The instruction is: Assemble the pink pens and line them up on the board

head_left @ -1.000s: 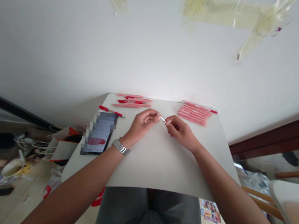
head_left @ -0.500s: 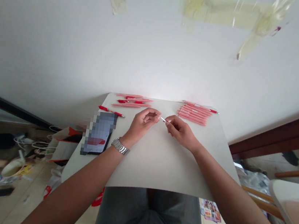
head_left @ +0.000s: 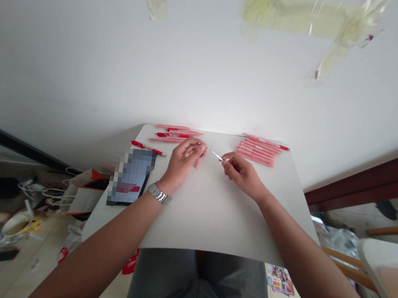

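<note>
While a slim white pen refill (head_left: 216, 155) is pinched above the smooth tabletop (head_left: 223, 215) by the right hand (head_left: 226, 160), a partly covered pink piece (head_left: 197, 163) is gripped in the left hand (head_left: 183, 159), now drawn clear of the refill's tip. The contents of the floor cup (head_left: 8, 229) appear too blurred to determine.

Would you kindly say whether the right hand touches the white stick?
Touching: in the head view, the right hand pinches one end of the white stick.
</note>
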`<state>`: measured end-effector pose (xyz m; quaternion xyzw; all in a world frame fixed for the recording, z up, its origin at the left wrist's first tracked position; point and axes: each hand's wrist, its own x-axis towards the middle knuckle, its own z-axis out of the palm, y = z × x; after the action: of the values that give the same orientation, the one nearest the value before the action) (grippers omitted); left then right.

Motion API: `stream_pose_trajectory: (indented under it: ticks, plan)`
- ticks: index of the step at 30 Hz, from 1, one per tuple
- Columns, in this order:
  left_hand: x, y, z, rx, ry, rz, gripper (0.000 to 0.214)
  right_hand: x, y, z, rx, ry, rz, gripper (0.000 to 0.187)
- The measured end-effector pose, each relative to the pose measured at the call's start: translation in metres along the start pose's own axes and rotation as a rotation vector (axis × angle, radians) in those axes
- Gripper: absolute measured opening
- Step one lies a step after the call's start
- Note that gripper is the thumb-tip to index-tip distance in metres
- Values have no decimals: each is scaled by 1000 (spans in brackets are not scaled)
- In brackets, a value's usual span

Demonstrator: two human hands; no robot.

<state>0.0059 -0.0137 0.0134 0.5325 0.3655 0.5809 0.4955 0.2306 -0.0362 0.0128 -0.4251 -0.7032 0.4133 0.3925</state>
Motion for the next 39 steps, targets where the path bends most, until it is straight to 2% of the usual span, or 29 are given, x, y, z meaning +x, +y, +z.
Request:
stream_pose_trajectory:
  ticks: [6, 17, 24, 33, 36, 39]
  plan:
    - [5, -4, -4, 22, 13, 29, 33, 1, 2, -1, 5, 15, 2, 40]
    - [4, -6, -7, 74, -25, 54, 17, 2, 2, -2, 15, 22, -3, 37]
    - [5, -4, -8, 120, 45, 61, 29, 1, 1, -2, 14, 24, -2, 38]
    - [6, -8, -10, 153, 63, 55, 19, 2, 1, -3, 10, 27, -1, 38]
    - [7, -8, -12, 212, 69, 62, 16, 2, 1, -3, 10, 24, -1, 39]
    - [11, -9, -18, 379, 84, 90, 12, 1, 0, -3, 12, 22, -4, 38]
